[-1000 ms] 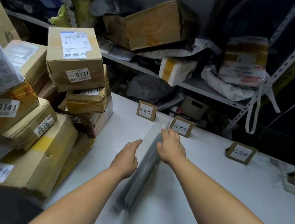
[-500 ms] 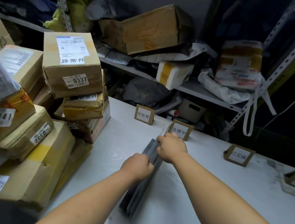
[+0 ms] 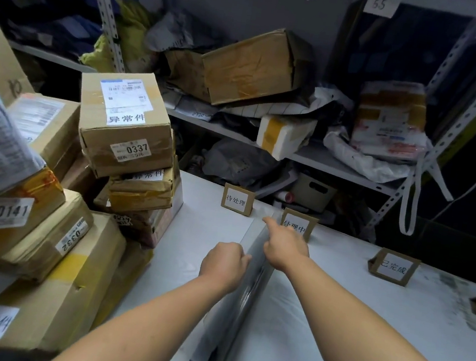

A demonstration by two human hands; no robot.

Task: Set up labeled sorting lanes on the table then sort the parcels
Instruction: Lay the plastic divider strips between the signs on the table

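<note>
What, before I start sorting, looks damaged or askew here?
The large cardboard box on the shelf is crushed and tilted. Box 0337 sits skewed atop its stack. The grey divider that the left hand grips looks intact.

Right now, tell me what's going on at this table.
A person works bare-handed on the white table. The left grip holds the top edge of a long grey divider standing on edge; the right grip rests on that edge farther along, index finger stretched toward the far end. The divider runs toward the gap between the 待处理 sign and the 处理中 sign. The parcels are piled at the left, not yet sorted.
</note>
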